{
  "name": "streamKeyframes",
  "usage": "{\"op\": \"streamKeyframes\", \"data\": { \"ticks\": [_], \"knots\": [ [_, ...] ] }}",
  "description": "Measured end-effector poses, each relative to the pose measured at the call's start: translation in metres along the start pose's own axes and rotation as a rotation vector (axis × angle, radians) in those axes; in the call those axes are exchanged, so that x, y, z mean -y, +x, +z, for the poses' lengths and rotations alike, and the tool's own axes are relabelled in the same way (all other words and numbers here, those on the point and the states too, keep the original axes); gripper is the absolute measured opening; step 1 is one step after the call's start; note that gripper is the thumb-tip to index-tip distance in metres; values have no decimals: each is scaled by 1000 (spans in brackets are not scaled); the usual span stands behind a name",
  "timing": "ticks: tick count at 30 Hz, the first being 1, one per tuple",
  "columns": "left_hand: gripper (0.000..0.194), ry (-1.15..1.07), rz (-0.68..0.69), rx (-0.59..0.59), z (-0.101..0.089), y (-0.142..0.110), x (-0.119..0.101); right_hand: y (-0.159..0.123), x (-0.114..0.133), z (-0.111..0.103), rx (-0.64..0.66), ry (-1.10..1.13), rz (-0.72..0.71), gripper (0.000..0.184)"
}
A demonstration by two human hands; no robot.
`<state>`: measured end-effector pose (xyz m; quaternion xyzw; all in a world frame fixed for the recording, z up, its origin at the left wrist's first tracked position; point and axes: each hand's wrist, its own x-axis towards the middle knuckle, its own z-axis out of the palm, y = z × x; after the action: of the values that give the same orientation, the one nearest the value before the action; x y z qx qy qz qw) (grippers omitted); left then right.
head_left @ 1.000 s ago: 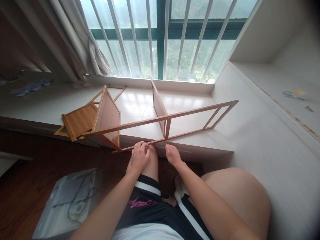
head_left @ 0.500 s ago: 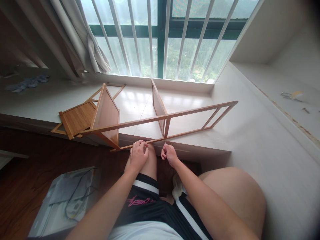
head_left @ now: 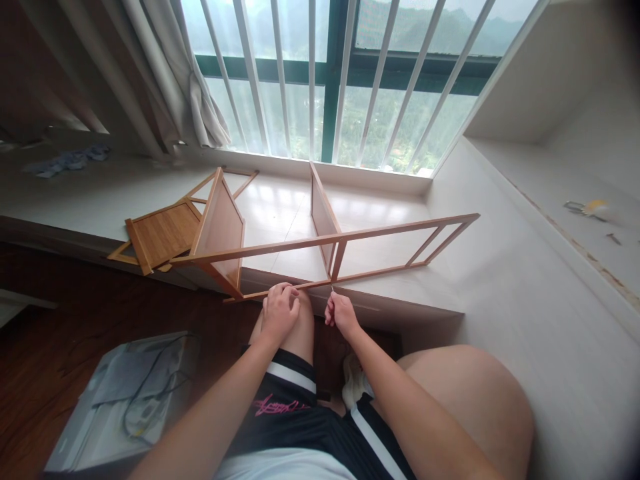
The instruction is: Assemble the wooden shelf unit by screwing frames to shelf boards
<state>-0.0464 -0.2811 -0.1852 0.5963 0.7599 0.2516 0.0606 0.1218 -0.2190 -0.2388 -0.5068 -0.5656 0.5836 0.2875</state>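
Note:
A wooden shelf frame (head_left: 270, 247), with two upright panels, lies across the pale window ledge. My right hand (head_left: 342, 314) is closed in a pinch on a thin, light rod that looks like a hex key (head_left: 333, 289). The rod's far end meets the lower rail below the middle panel (head_left: 324, 203); the fitting there is too small to make out. Over my bent knee rests my left hand (head_left: 280, 311), open, fingers loosely curved, holding nothing. Its fingertips are close to the same rail; contact is unclear. The left panel (head_left: 223, 223) stands on the rail's other end.
Another slatted wooden piece (head_left: 163, 233) lies at the ledge's left. A clear-lidded box (head_left: 120, 400) with a cable stands on the floor. On the right shelf are a yellow-and-metal item (head_left: 587, 208) and a small screw-like piece (head_left: 613, 239). Barred windows and a curtain (head_left: 200, 107) rise behind.
The view has tilted up slightly and shifted, so the scene sits a little to the right. My right hand keeps the rod at the same joint; my left hand stays on the knee.

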Motion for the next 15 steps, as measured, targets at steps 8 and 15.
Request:
{"op": "streamKeyframes", "data": {
  "ticks": [8, 15],
  "knots": [
    [11, -20, 11, 3, -2, 0, 0, -2, -12, 9, 26, 175, -15, 44],
    [12, -27, 6, 15, -3, 0, 1, 1, -8, 5, -108, 143, -73, 45]
  ]
}}
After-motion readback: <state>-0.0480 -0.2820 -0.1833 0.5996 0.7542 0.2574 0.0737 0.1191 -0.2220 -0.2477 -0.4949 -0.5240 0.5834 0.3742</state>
